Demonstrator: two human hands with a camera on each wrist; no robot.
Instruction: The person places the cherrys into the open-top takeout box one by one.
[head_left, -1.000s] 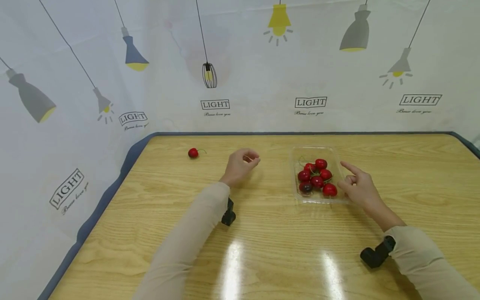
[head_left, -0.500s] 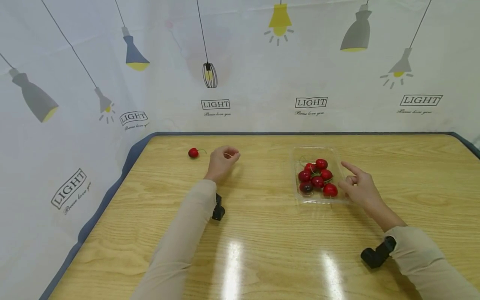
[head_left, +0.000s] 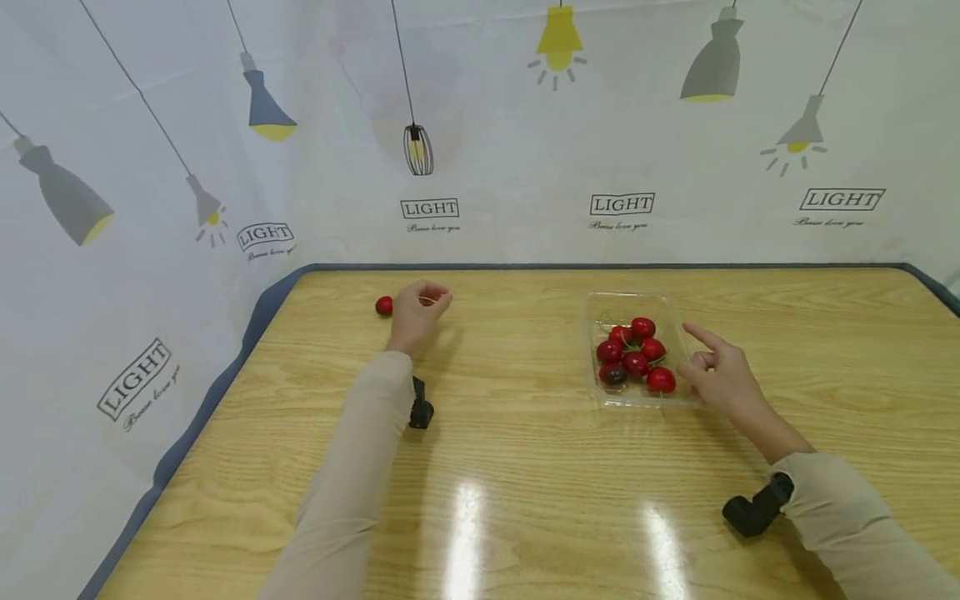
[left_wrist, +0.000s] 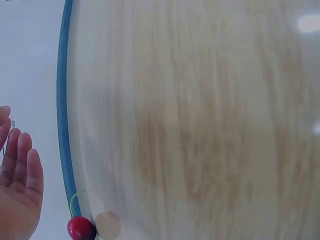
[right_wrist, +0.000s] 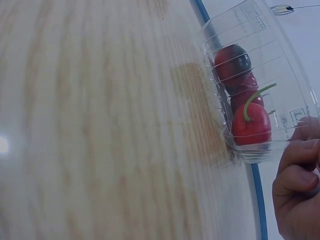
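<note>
In the head view my left hand (head_left: 417,317) is over the table's far left part, thumb and index finger bent toward each other, with nothing seen in its grasp. Just left of it, a lone red cherry (head_left: 384,306) lies on the wood, its stem hidden behind the hand. The left wrist view shows that cherry (left_wrist: 81,228) with a curved green stem, apart from the fingers. My right hand (head_left: 722,375) grips the right wall of a clear plastic box (head_left: 628,307) by thumb and curled fingers, index finger extended. Several cherries (head_left: 634,363) lie inside.
A wooden table (head_left: 525,467) spreads under both hands, with a dark blue edging along its back and left side. White sheeting (head_left: 510,125) printed with lamps stands behind it and to the left.
My left hand has moved left and slightly farther back, from near the table's middle to beside the lone cherry, covering its stem. The right hand and the box have stayed put.
</note>
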